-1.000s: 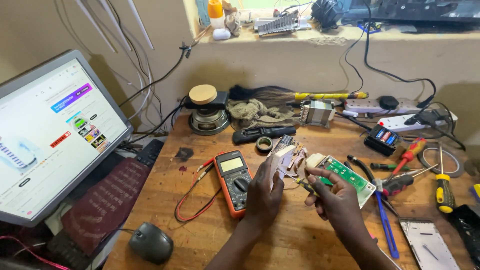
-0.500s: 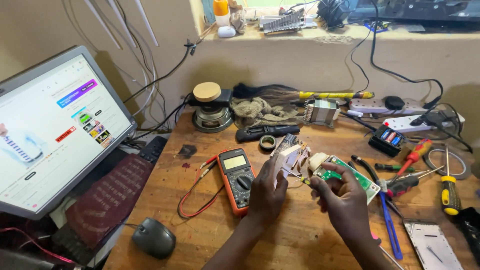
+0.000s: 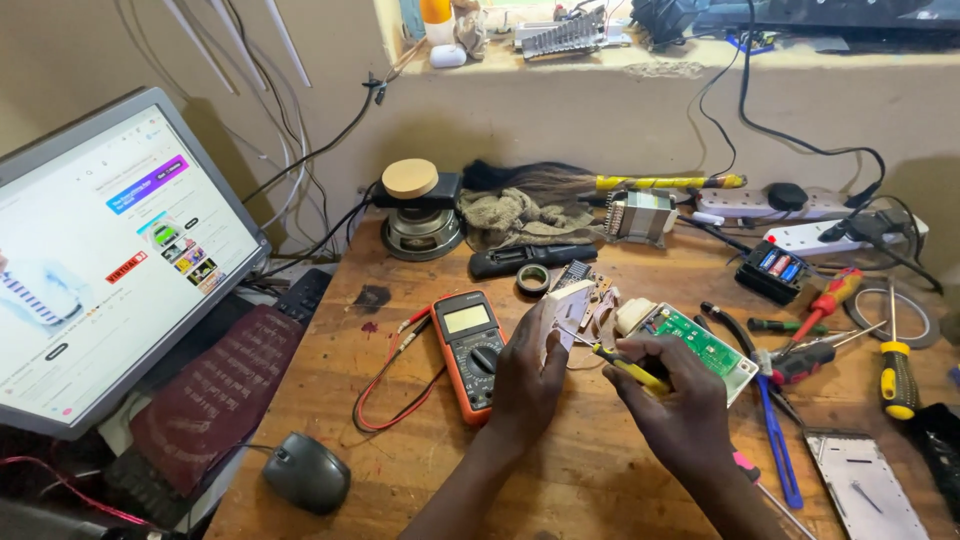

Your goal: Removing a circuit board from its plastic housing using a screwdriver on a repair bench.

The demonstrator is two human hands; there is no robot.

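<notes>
My left hand (image 3: 528, 378) holds a small white plastic part (image 3: 563, 305) upright over the wooden bench. My right hand (image 3: 672, 400) grips a yellow-handled screwdriver (image 3: 628, 368), its tip pointing left at the white part. A green circuit board in a white casing (image 3: 706, 347) lies just behind my right hand. An orange multimeter (image 3: 470, 337) with red and black leads rests to the left of my left hand.
A monitor (image 3: 110, 255) stands at the left, with a keyboard under a dark red cloth (image 3: 212, 390) and a mouse (image 3: 305, 472). Screwdrivers (image 3: 893, 360), pliers (image 3: 772, 430), a tape roll (image 3: 533, 278), a speaker (image 3: 420, 225), a transformer (image 3: 640, 215) and power strips (image 3: 800, 235) crowd the bench's back and right.
My hands stayed almost in place with the white part and screwdriver. The view shifted slightly, and the page on the monitor changed.
</notes>
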